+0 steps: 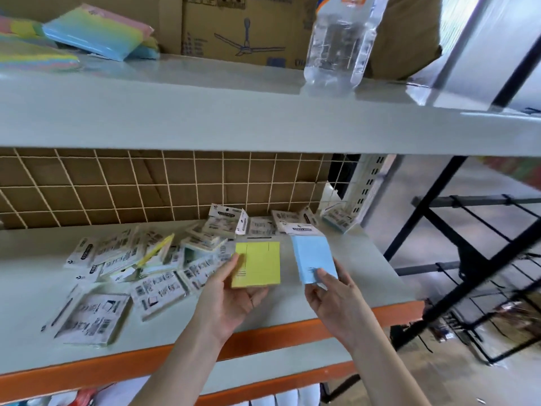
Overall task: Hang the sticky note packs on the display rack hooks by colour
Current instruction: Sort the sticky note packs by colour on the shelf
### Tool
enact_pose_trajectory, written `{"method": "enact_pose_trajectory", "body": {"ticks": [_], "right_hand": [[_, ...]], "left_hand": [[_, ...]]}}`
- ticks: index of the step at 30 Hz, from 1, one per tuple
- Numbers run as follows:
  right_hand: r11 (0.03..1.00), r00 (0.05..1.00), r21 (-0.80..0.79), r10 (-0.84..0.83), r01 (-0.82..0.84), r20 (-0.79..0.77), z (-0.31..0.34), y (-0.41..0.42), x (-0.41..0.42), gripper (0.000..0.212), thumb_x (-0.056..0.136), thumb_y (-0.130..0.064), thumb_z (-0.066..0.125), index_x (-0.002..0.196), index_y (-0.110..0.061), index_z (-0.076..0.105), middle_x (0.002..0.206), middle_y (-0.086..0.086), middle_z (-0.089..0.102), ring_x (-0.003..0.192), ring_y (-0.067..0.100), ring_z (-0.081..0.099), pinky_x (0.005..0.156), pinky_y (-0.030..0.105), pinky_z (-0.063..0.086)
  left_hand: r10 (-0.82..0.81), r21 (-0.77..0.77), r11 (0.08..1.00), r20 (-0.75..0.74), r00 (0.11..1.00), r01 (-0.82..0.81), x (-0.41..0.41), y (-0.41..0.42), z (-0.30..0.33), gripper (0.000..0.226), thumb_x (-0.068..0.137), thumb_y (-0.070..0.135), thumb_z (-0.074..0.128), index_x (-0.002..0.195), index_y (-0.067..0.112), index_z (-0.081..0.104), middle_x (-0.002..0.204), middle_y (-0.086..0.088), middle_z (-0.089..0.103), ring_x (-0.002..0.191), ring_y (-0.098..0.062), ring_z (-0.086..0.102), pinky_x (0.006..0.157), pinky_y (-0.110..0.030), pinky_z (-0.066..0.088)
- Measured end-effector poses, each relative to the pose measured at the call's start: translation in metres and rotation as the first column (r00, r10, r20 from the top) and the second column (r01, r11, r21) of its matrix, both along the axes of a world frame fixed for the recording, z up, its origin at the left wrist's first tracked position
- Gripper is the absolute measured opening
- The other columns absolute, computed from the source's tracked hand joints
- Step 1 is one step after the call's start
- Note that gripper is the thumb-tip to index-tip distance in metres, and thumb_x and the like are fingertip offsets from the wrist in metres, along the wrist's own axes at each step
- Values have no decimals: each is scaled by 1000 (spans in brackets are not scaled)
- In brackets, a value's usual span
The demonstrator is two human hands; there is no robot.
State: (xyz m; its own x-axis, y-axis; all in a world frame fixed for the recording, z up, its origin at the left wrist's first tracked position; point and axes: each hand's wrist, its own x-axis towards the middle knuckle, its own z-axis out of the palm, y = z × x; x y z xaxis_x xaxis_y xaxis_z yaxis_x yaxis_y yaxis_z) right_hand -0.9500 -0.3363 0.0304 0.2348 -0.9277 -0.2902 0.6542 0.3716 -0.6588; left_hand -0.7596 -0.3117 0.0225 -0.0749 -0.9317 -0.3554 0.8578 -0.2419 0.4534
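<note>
The left hand (231, 300) holds a yellow sticky note pack (257, 263). The thumb lies on the front of the pack and the other fingers curl under it. The right hand (333, 300) holds a blue sticky note pack (313, 259). Its thumb presses on the low corner of the pack. The blue pack has a white card top with a hole in it. Both packs are held up just over the grey shelf (336, 315), side by side but not touching.

On the shelf, to the left and behind the hands, lies a messy pile of more packs (140, 268). Most of them lie face down, so their white backs with black print show. A few more packs (336, 219) lean at the back right corner.

Behind the pile stands a white wire grid (175, 186) with brown cardboard behind it.

On the shelf above stands a clear plastic bottle (339, 39). Beside it is a cardboard box (234, 27) with a fan drawn on it. At the far left lie soft colourful pads (96, 33).

To the right stands a black metal rack (468, 259).
</note>
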Motion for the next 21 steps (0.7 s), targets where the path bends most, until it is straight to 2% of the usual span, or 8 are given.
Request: {"method": "enact_pose_trajectory", "body": {"ticks": [2, 4, 6, 10, 14, 17, 19, 21], "right_hand": [[1000, 1000, -11, -29, 29, 0, 5, 0, -17, 35, 75, -7, 64, 108, -11, 56, 87, 13, 71, 75, 23, 70, 60, 29, 57], [999, 998, -19, -49, 49, -36, 9, 1, -35, 29, 76, -9, 65, 103, -10, 54, 91, 15, 71, 82, 27, 71, 63, 33, 58], [998, 995, -27, -61, 59, -82, 10, 0, -57, 26, 79, -6, 64, 102, -8, 52, 96, 17, 71, 87, 30, 71, 64, 35, 58], [994, 968, -91, -78, 58, -238, 19, -3, -107, 19, 86, 3, 60, 102, -5, 55, 101, 15, 70, 92, 28, 69, 68, 36, 57], [975, 866, -224, -118, 7, -485, 27, -2, -158, 16, 87, 2, 61, 98, -4, 52, 83, 6, 70, 85, 25, 70, 65, 34, 53], [954, 790, -299, -204, 28, -578, 28, 0, -198, 15, 88, -5, 63, 99, -7, 53, 84, 9, 65, 84, 33, 65, 64, 39, 45], [938, 764, -346, -246, 32, -596, 30, 4, -223, 24, 85, -16, 69, 105, -12, 55, 92, 11, 65, 84, 29, 63, 65, 44, 49], [920, 736, -393, -270, 6, -621, 34, 10, -248, 32, 84, -24, 71, 110, -15, 57, 101, 12, 68, 93, 29, 66, 78, 51, 53]], "left_hand": [[-32, 30, 999, 51, 998, 30, -18, -4, 7, 25, 83, 21, 61, 105, 10, 63, 101, -20, 70, 88, -33, 68, 65, -43, 60], [-71, 66, 996, 126, 989, 63, -38, -9, 13, 17, 82, 16, 62, 97, 9, 64, 85, -15, 72, 71, -26, 70, 56, -38, 59], [-101, 81, 993, 220, 970, 85, -61, -16, 17, 17, 79, 14, 64, 95, 11, 64, 78, -10, 72, 63, -20, 69, 52, -32, 58], [-72, -34, 995, 405, 911, 94, -115, -23, 25, 12, 87, 9, 58, 89, 18, 65, 76, -3, 71, 65, -15, 65, 57, -26, 52], [-21, -166, 977, 556, 831, 136, -175, -20, 34, 18, 87, 4, 57, 96, 18, 65, 90, -6, 72, 78, -19, 69, 58, -27, 52], [11, -195, 972, 599, 801, 132, -219, -18, 40, 24, 83, 22, 67, 106, 26, 64, 104, -7, 71, 94, -28, 69, 70, -41, 56], [-14, -145, 982, 593, 805, 123, -250, -16, 47, 27, 78, 41, 65, 103, 33, 64, 100, -2, 73, 91, -29, 70, 74, -52, 57], [-22, -124, 984, 635, 772, 129, -279, -15, 52, 35, 71, 53, 62, 100, 33, 62, 90, 2, 73, 84, -27, 71, 69, -49, 58]]}}
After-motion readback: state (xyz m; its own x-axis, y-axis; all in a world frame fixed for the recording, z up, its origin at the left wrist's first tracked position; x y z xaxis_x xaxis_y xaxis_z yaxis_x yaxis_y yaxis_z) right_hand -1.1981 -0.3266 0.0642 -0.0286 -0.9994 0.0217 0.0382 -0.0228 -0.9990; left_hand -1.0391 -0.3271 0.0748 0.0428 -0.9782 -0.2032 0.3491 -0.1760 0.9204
